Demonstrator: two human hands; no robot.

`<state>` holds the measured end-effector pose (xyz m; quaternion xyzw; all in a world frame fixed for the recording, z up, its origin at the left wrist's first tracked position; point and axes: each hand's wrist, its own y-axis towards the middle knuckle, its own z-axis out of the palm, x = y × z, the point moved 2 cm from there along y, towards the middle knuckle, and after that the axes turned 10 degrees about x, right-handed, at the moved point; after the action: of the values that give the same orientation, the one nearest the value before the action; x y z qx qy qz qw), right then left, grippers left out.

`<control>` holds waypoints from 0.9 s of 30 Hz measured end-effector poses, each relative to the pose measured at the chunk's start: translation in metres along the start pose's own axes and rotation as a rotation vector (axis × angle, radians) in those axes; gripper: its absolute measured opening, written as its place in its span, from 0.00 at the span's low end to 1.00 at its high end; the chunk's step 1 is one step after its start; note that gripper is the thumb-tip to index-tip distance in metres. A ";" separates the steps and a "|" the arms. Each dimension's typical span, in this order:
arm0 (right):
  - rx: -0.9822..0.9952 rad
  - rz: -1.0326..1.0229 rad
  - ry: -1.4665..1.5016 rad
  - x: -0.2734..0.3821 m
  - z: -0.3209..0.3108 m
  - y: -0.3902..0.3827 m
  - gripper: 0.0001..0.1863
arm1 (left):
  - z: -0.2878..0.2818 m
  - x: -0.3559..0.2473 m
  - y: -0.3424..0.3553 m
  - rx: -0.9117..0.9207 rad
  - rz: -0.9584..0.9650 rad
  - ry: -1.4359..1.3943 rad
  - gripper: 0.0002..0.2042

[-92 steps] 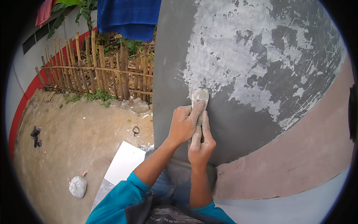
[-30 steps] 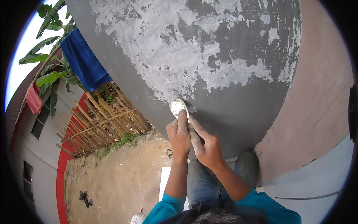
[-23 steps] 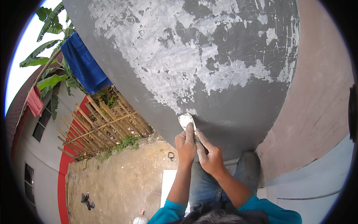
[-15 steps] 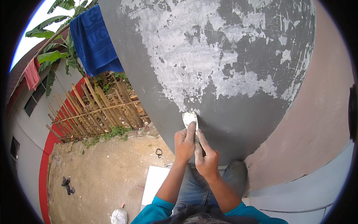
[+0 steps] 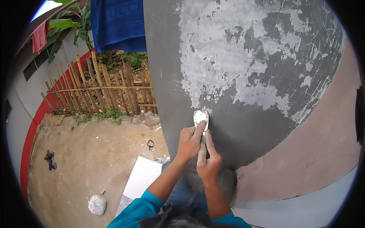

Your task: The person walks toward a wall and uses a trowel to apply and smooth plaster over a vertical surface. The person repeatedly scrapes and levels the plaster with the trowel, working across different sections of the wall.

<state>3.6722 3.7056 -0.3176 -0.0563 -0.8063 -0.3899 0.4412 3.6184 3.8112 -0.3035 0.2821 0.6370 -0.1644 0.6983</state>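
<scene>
Both my hands grip one putty knife (image 5: 200, 116), its wide blade smeared white and pointing away from me. My left hand (image 5: 188, 143) is closed round it, the thumb stretched along the blade's base. Lower on the handle, my right hand (image 5: 209, 164) is closed too, with its index finger extended up beside the blade. The blade is at the grey wall surface (image 5: 243, 133), against the lower tip of a large, ragged whitish patch (image 5: 216, 57). Most of the handle is hidden by my fingers. Greyish dust coats the fingers of both hands.
A pinkish wall band (image 5: 289, 167) curves along the right. Left of the grey wall hang a blue towel (image 5: 118, 26) and a bamboo fence (image 5: 102, 87). On the ground lie a white board (image 5: 142, 176), a tied white bag (image 5: 97, 205) and a dark bundle (image 5: 49, 159).
The whole view has turned, so the grey wall's left edge stands more upright and sits further right. Both hands keep their hold on the putty knife near the same patch tip.
</scene>
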 end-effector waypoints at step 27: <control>-0.001 0.012 0.081 0.005 -0.003 0.016 0.23 | -0.001 -0.030 0.006 -0.037 0.204 0.030 0.31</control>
<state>3.6781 3.7139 -0.3034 -0.0453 -0.7873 -0.3897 0.4756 3.6176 3.8127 -0.2729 0.3349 0.6183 -0.0766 0.7069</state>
